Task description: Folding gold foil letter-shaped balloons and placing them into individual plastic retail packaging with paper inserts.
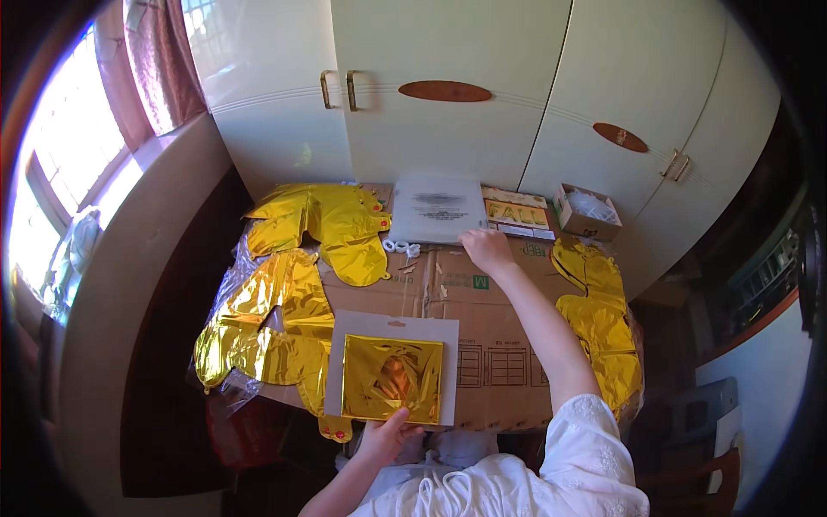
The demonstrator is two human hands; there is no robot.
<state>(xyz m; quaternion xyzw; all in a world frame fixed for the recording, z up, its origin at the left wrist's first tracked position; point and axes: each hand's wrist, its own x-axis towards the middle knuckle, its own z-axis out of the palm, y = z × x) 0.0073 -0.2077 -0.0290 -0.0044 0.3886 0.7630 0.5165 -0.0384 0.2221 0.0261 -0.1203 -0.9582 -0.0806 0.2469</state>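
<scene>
Cream cabinets (448, 47) behind a cardboard-covered table (500, 302), bright window (73, 129) at left.

From my remote seat, I see the left hand (388, 438) clamped on the lower edge of a grey card (450, 370) bearing folded gold foil (394, 370), above the table's near edge; I'd keep that thumb firm and the card level, so the foil doesn't slip. The right hand (488, 250) meets the near right corner of a frosted plastic packet (437, 211); I can't tell whether its fingers pinch it, and I'd favour a light touch there. Flat gold foil shapes (267, 332) flank the cardboard.
</scene>
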